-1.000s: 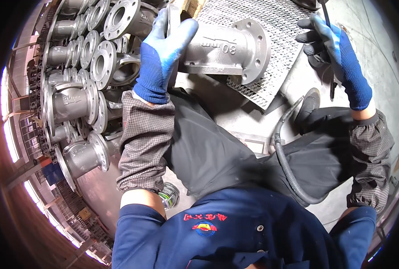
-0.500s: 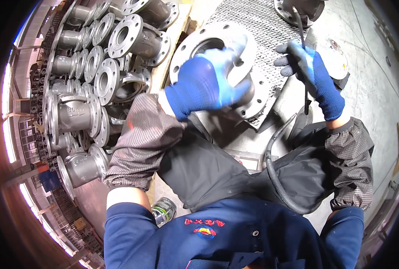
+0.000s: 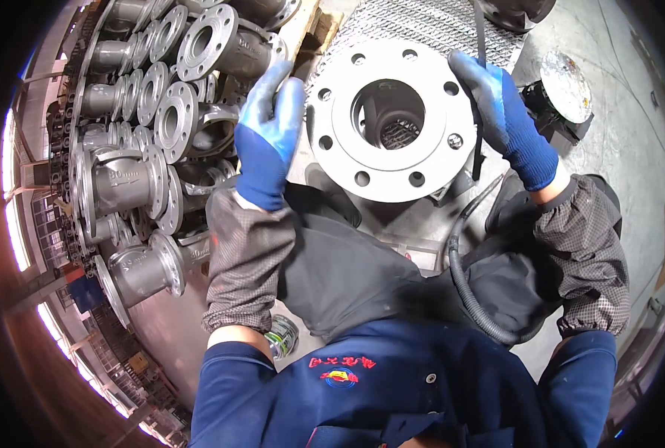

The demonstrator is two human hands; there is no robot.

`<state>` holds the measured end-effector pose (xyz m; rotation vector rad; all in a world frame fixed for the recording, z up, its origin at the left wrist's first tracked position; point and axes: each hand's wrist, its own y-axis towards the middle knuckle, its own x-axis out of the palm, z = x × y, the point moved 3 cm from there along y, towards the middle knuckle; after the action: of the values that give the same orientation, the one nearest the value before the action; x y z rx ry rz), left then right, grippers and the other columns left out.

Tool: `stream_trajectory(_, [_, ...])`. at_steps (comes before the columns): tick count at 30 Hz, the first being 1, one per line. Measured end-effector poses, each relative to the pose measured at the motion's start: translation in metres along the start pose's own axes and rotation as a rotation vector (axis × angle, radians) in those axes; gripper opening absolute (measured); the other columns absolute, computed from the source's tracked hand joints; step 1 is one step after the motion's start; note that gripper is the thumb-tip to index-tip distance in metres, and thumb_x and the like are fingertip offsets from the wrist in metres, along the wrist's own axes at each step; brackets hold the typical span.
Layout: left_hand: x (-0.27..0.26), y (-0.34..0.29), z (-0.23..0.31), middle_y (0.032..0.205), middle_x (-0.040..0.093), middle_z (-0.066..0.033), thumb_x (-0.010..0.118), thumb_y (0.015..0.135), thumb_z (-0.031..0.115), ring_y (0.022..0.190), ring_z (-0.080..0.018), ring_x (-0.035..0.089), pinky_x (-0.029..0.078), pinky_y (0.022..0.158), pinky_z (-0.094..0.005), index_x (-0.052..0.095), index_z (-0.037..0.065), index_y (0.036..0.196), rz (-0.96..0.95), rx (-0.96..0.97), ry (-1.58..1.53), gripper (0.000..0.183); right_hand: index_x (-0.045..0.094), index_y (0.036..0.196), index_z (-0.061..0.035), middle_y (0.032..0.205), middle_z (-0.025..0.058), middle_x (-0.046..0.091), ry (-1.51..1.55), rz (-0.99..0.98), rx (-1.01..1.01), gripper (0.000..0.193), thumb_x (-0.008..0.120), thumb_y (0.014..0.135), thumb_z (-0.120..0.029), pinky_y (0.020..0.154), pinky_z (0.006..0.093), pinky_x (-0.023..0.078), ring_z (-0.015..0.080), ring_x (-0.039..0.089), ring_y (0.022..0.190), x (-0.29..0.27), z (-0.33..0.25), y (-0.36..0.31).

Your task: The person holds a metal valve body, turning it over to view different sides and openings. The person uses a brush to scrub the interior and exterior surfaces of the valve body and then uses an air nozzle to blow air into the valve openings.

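Observation:
A large grey flanged metal casting (image 3: 340, 149) sits in front of me, its round flange with several bolt holes facing up and a wide bore in the middle. My left hand (image 3: 269, 131), in a blue glove, is beside the flange's left edge, fingers apart and holding nothing. My right hand (image 3: 500, 112), gloved the same way, is at the flange's upper right rim with fingers stretched out; whether they press on it I cannot tell. A thin black strip (image 3: 481, 33) runs down past the right hand, partly hidden by it.
Many grey flanged castings (image 3: 135, 183) are stacked at the left. Beneath the large casting lies a ridged metal plate (image 3: 422, 26). A round, pale-topped stand (image 3: 565, 86) and a dark casting (image 3: 523, 11) are at the right. A corrugated hose (image 3: 470, 299) crosses my leg; a can (image 3: 282, 336) is low left.
The large casting has gone from tilted to flange up and come nearer. My left hand has left its bore and moved left; my right hand has moved left to its rim.

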<state>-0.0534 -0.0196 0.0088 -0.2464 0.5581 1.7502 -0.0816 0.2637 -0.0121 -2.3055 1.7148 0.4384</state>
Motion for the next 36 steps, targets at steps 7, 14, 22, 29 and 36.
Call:
stream_trajectory(7, [0.006,-0.009,-0.041,0.1,0.065,-0.0159,0.044,0.098,0.014,0.086,-0.0223,0.065,0.052,0.076,-0.0287,0.052,-0.002,0.122,-0.441,-0.176,-0.261,0.03,0.052,0.101,0.0061,0.078,0.0125,0.054,0.102,0.1,-0.028,0.017,0.053,0.085,0.003,0.062,0.0291,0.049,0.0205,0.057,0.067,0.022,-0.017,0.011])
stream_trajectory(14, [-0.01,-0.03,-0.007,0.089,0.067,-0.0069,0.051,0.096,0.033,0.078,-0.0099,0.06,0.049,0.07,-0.0233,0.064,-0.003,0.103,-0.086,-0.467,-0.348,0.039,0.055,0.103,0.0036,0.08,0.0137,0.056,0.008,0.028,-0.143,0.02,0.058,0.085,-0.004,0.061,0.029,0.051,0.0214,0.063,0.071,0.043,-0.052,0.013])
stream_trajectory(22, [-0.01,-0.018,0.034,0.112,0.063,-0.019,0.064,0.082,0.007,0.102,-0.0179,0.059,0.045,0.091,-0.0298,0.055,-0.01,0.119,-0.12,-0.072,-0.181,0.041,0.064,0.098,0.0005,0.072,0.0117,0.059,-0.022,0.317,-0.114,0.023,0.055,0.093,-0.02,0.063,0.0318,0.046,0.0191,0.056,0.067,0.043,-0.01,0.022])
stream_trajectory(29, [0.032,0.006,0.05,0.104,0.064,-0.0214,0.062,0.085,0.018,0.092,-0.0274,0.063,0.049,0.08,-0.0316,0.06,-0.005,0.109,-0.191,0.251,-0.03,0.033,0.06,0.112,-0.0003,0.087,0.0028,0.063,0.05,0.439,-0.092,0.032,0.043,0.099,-0.025,0.066,0.0223,0.047,0.0089,0.058,0.079,-0.006,-0.003,0.016])
stream_trajectory(36, [0.068,0.03,0.07,0.105,0.062,-0.0194,0.057,0.079,-0.001,0.084,-0.028,0.066,0.054,0.069,-0.0293,0.061,0.007,0.109,-0.309,0.632,0.467,0.031,0.056,0.12,-0.0049,0.091,0.0098,0.066,0.198,0.33,-0.067,0.03,0.051,0.096,-0.022,0.073,0.0256,0.05,0.0127,0.063,0.08,0.02,-0.021,-0.018])
